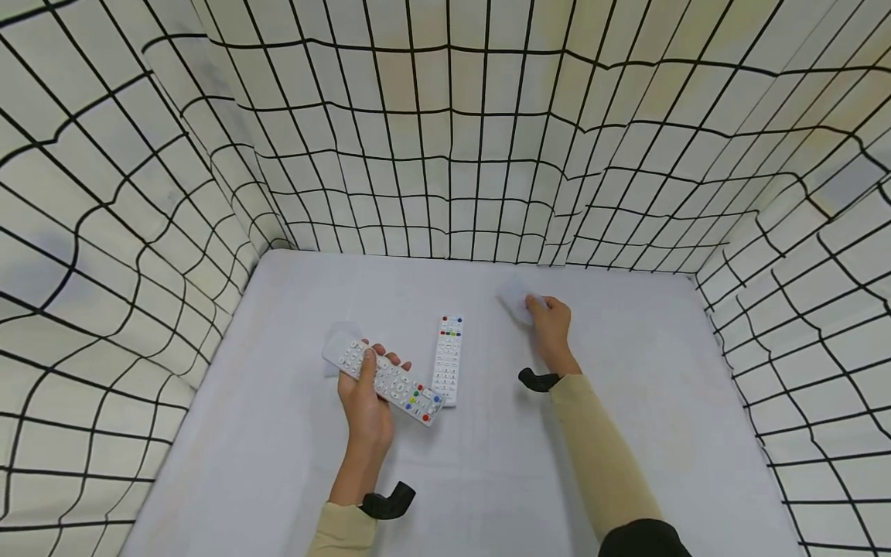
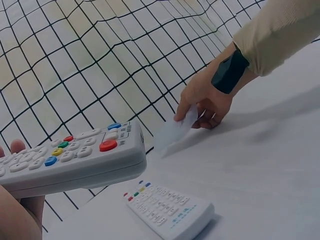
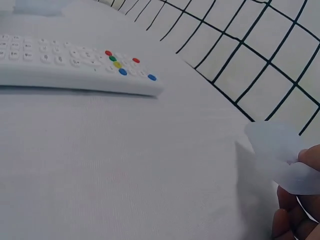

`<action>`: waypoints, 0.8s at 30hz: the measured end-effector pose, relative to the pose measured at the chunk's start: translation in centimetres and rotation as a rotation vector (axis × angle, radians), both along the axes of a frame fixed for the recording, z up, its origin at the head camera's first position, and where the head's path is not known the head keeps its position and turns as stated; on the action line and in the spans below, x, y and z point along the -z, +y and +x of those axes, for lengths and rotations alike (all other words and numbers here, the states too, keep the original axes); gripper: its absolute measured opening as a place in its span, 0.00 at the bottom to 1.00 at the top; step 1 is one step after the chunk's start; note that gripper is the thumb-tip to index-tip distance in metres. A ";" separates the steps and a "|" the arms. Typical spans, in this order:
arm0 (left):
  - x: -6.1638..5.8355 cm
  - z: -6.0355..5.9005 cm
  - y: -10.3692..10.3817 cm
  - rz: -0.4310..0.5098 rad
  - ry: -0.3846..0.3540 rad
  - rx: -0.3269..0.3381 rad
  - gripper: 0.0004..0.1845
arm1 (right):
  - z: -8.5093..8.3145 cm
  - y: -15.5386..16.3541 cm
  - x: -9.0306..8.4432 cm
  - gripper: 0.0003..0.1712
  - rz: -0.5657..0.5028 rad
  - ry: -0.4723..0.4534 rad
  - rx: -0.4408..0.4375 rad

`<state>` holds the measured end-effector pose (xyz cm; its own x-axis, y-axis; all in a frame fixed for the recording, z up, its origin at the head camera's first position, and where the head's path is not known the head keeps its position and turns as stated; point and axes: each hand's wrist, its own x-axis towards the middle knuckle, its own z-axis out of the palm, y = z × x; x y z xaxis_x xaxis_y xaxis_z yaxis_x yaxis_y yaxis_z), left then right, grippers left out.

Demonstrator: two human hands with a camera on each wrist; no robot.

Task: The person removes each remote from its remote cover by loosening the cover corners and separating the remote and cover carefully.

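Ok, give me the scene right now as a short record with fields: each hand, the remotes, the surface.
left hand: grips a white remote, lifted off the table
right hand: pinches a thin translucent sheet near the table's back edge
second remote: lies flat, buttons up, between the hands
another sheet: pale, on the table beyond the left hand
table: white cloth cover
backdrop: white fabric, black grid

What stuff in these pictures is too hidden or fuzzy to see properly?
- Held remote: its underside is covered by the left hand in the head view.
- Pale sheet pinched by the right hand: too faint to identify in any view.
- Remote on the table: button labels too small; left end cut off in the right wrist view.
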<state>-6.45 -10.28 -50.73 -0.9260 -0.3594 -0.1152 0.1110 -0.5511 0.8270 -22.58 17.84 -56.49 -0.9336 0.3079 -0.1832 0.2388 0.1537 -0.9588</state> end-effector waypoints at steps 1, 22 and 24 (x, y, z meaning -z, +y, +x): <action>0.0 0.0 0.0 0.002 -0.001 0.002 0.16 | -0.2 0.0 0.1 0.19 0.015 -0.011 -0.004; -0.2 0.0 1.0 0.005 0.006 0.039 0.15 | -0.3 2.4 0.2 0.28 0.307 -0.033 -0.093; -0.3 -0.1 1.1 0.002 0.008 0.043 0.16 | 0.0 2.7 0.1 0.27 0.302 -0.029 -0.103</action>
<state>-6.55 -9.15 -50.43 -0.9414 -0.3193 -0.1083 0.0939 -0.5568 0.8254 -22.63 20.51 -56.55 -0.9584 0.2568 -0.1246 0.2336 0.4546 -0.8595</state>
